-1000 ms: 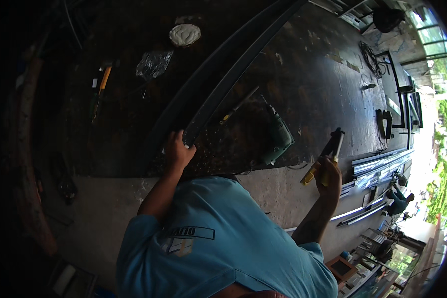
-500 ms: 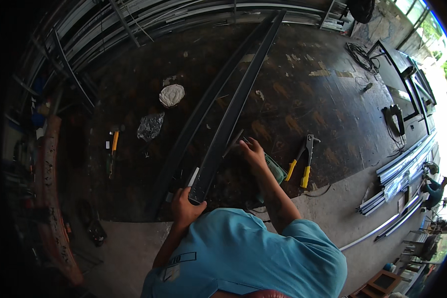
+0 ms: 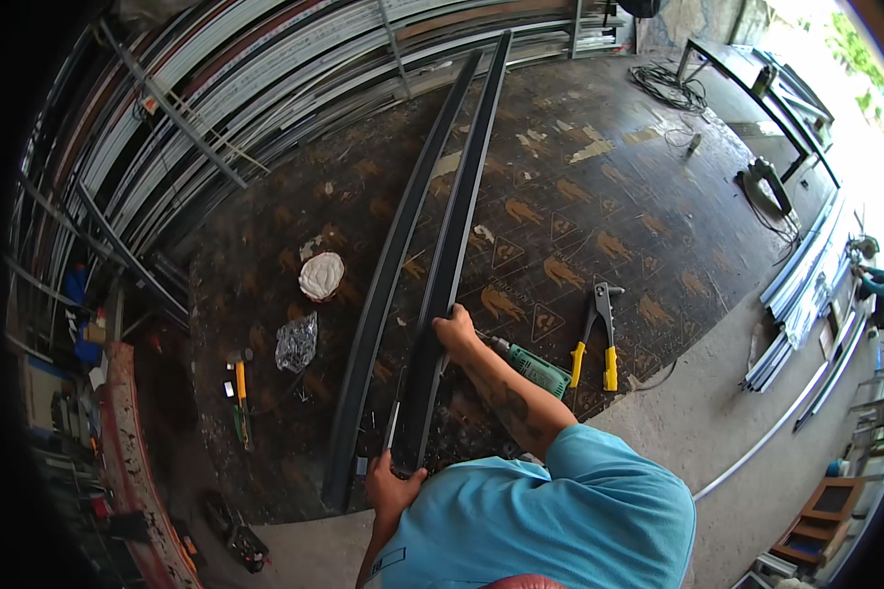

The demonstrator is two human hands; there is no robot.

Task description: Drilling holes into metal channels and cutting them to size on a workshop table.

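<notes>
Two long dark metal profiles lie side by side, running away from me across the table. My left hand (image 3: pixel 393 486) is closed at the near end of the right-hand profile (image 3: pixel 462 211), beside a thin pale strip (image 3: pixel 393 427). Farther up the same profile, my right hand (image 3: pixel 454 332) wraps its fingers over the right edge. The left-hand profile (image 3: pixel 403 231) is untouched. Just right of my right hand lies a green power drill (image 3: pixel 532 367). Next to it is a hand riveter (image 3: pixel 599 334) with yellow grips.
Left on the dark tabletop (image 3: pixel 521 255) are a round white bundle (image 3: pixel 322 277), a crumpled clear plastic bag (image 3: pixel 297 342) and a yellow-handled hammer (image 3: pixel 241 383). Racks of long profiles (image 3: pixel 295 69) stand behind. At right are wrapped bars (image 3: pixel 805 285) and another person (image 3: pixel 879 290).
My right hand has come from beside the profile, where its fingers were pinched, onto the profile's edge. My left hand stays at the near end. The view has shifted, showing more of the racks.
</notes>
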